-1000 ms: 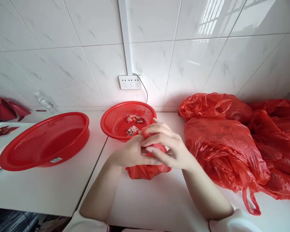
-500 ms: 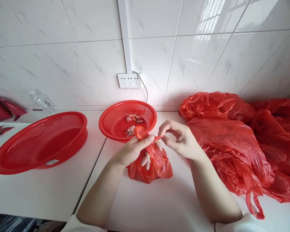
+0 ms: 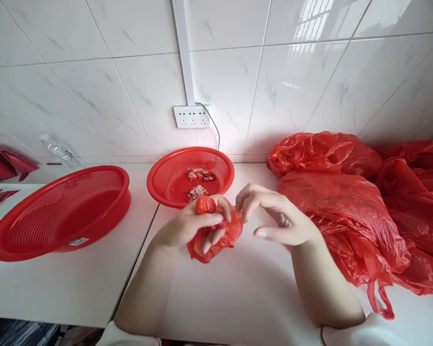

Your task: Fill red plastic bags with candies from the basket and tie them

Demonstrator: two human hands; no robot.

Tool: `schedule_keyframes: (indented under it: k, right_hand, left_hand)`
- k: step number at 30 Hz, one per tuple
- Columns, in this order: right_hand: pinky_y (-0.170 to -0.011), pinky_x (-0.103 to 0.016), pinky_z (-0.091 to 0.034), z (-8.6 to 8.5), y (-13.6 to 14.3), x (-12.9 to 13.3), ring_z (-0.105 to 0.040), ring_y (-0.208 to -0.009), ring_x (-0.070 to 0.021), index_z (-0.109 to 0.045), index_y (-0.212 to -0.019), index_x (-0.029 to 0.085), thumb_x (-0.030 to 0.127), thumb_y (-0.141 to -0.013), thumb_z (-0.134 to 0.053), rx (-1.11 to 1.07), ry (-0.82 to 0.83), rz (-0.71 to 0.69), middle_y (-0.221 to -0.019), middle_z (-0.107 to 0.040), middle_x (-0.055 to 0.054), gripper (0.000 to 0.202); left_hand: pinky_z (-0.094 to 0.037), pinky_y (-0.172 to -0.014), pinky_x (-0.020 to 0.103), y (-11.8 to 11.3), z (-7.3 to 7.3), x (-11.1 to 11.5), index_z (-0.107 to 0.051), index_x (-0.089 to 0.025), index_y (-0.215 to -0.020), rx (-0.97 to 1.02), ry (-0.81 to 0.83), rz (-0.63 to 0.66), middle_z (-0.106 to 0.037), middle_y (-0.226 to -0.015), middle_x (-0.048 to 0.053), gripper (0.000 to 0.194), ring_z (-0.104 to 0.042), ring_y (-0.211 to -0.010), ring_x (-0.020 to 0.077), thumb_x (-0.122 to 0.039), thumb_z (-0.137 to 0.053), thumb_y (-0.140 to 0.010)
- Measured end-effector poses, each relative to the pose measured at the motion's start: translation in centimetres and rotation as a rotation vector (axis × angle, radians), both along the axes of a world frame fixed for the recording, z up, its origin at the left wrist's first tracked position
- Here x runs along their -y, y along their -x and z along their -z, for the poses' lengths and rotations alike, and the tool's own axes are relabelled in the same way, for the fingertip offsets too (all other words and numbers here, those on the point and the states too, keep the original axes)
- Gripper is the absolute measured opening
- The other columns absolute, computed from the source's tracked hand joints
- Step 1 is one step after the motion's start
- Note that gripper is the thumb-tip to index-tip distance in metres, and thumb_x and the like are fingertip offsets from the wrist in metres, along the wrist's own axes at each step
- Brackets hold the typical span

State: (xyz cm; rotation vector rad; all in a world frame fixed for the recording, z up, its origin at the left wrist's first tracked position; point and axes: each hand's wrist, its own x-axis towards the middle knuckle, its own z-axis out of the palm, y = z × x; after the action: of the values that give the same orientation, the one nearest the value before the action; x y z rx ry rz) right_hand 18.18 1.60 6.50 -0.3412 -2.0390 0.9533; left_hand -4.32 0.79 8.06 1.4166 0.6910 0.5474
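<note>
A small red plastic bag (image 3: 216, 240) is bunched up in front of me, its gathered neck gripped by my left hand (image 3: 191, 226). Part of the red plastic bulges out above the left thumb. My right hand (image 3: 277, 216) is just to the right of the bag, thumb and fingers apart, with its fingertips near or against the bag's side. Whether those fingertips touch it I cannot tell. Right behind the bag stands a round red perforated basket (image 3: 162, 175) with several small wrapped packets (image 3: 197, 192) inside.
Another, larger red basket (image 3: 119, 206) is at the left, beside a white tray (image 3: 18, 192) and a clear plastic bottle (image 3: 61, 153). Large red plastic bags (image 3: 342, 202) pile up on the right. A power socket (image 3: 191, 117) with a cable is on the tiled wall.
My right hand has released the twisted strip of plastic and opened. The bag, in my left hand, has turned and lifted slightly toward the left.
</note>
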Motion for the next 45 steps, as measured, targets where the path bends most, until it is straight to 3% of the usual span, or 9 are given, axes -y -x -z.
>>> schedule_keyframes:
  k: [4, 9, 16, 23, 30, 34, 38, 41, 45]
  right_hand:
    - [-0.088, -0.042, -0.055, 1.7, 2.2, -1.4, -0.058, -0.113, -0.022, -0.056, -0.109, 0.024, 0.051, -0.094, -0.042, -0.292, 0.36, 0.026, -0.128, -0.055, -0.009, 0.034]
    - [-0.068, -0.027, -0.057, 2.8, 3.1, -2.5, -0.061, -0.092, -0.0147, -0.053, -0.126, 0.026, 0.046, -0.096, -0.045, -0.176, 0.554, 0.087, -0.111, -0.06, -0.006, 0.038]
    - [-0.068, -0.028, -0.056, 3.6, 3.0, -3.2, -0.064, -0.075, -0.0137, -0.064, -0.095, 0.017, 0.041, -0.087, -0.062, -0.231, 0.459, 0.185, -0.084, -0.067, -0.004, 0.025]
    - [-0.088, -0.036, -0.052, 3.3, 3.0, -3.4, -0.064, -0.079, -0.0133, -0.066, -0.095, 0.021, 0.035, -0.091, -0.057, -0.497, 0.448, 0.351, -0.078, -0.064, -0.001, 0.017]
    - [-0.051, -0.016, -0.047, 2.1, -2.0, -4.9, -0.04, -0.05, -0.0066, -0.051, -0.085, 0.025, 0.024, -0.08, -0.064, -0.888, 0.577, 0.44, -0.059, -0.03, 0.008, 0.013]
    - [-0.046, -0.017, -0.044, 2.4, -1.7, -4.6, -0.047, -0.055, -0.009, -0.055, -0.091, 0.024, 0.029, -0.085, -0.058, -0.644, 0.586, 0.471, -0.059, -0.039, 0.007, 0.008]
    - [-0.08, -0.032, -0.054, 3.6, 1.9, -3.6, -0.061, -0.091, -0.0155, -0.054, -0.114, 0.024, 0.038, -0.084, -0.063, -0.125, 0.46, 0.31, -0.095, -0.062, -0.002, 0.034]
    - [-0.099, -0.038, -0.044, 4.6, 4.3, -3.0, -0.055, -0.114, -0.021, -0.048, -0.128, 0.026, 0.035, -0.076, -0.072, 0.114, 0.293, 0.287, -0.124, -0.059, -0.006, 0.058]
    - [-0.071, -0.028, -0.047, 5.6, 4.6, -3.5, -0.059, -0.075, -0.0143, -0.061, -0.097, 0.021, 0.026, -0.086, -0.053, 0.24, 0.306, 0.38, -0.087, -0.067, 0.0, 0.015]
  left_hand:
    - [-0.041, -0.054, 0.026, -0.5, 0.4, 0.7, -0.057, -0.02, -0.084, -0.485, -0.778, -0.316, -0.05, -0.058, -0.002, 0.015, -0.05, -0.053, 0.0124, -0.024, -0.044, -0.091]
    - [-0.049, -0.086, 0.036, -1.0, 2.2, -1.3, -0.056, -0.021, -0.108, -0.291, -1.302, -0.326, -0.062, -0.106, 0.008, 0.029, -0.058, -0.104, 0.0215, -0.008, -0.038, -0.09]
    - [-0.051, -0.089, 0.039, -1.3, 3.8, -2.8, -0.04, -0.027, -0.14, -0.109, -1.168, -0.403, -0.045, -0.136, 0.014, 0.043, -0.06, -0.082, 0.0131, -0.02, -0.034, -0.098]
    - [-0.04, -0.105, 0.038, -0.1, 2.4, -2.8, -0.047, -0.022, -0.139, -0.499, -1.121, -0.602, -0.057, -0.134, 0.008, 0.043, -0.051, -0.124, 0.0209, -0.032, -0.032, -0.1]
    - [-0.047, -0.092, 0.034, 4.5, 0.4, -3.1, -0.048, -0.023, -0.139, -0.627, -0.87, -0.851, -0.073, -0.107, 0.006, 0.049, -0.067, -0.099, 0.0202, -0.044, -0.028, -0.099]
    - [-0.045, -0.096, 0.035, 4.9, 0.1, -2.9, -0.06, -0.027, -0.126, -0.705, -0.679, -0.714, -0.071, -0.111, 0.004, 0.046, -0.062, -0.11, 0.0241, -0.052, -0.039, -0.094]
    - [-0.05, -0.089, 0.035, 3.9, 0.4, -2.7, -0.062, -0.028, -0.122, -0.72, -0.594, -0.347, -0.064, -0.125, 0.004, 0.052, -0.061, -0.11, 0.0271, -0.049, -0.068, -0.074]
    - [-0.051, -0.078, 0.035, 3.1, 1.3, -2.9, -0.066, -0.025, -0.105, -0.757, -0.598, -0.277, -0.069, -0.106, 0.005, 0.032, -0.064, -0.096, 0.0262, -0.041, -0.062, -0.078]
    - [-0.038, -0.053, 0.027, 3.2, 2.0, -3.4, -0.061, -0.022, -0.075, -0.816, -0.598, -0.357, -0.062, -0.072, 0.0, 0.021, -0.058, -0.065, 0.0185, -0.041, -0.054, -0.084]
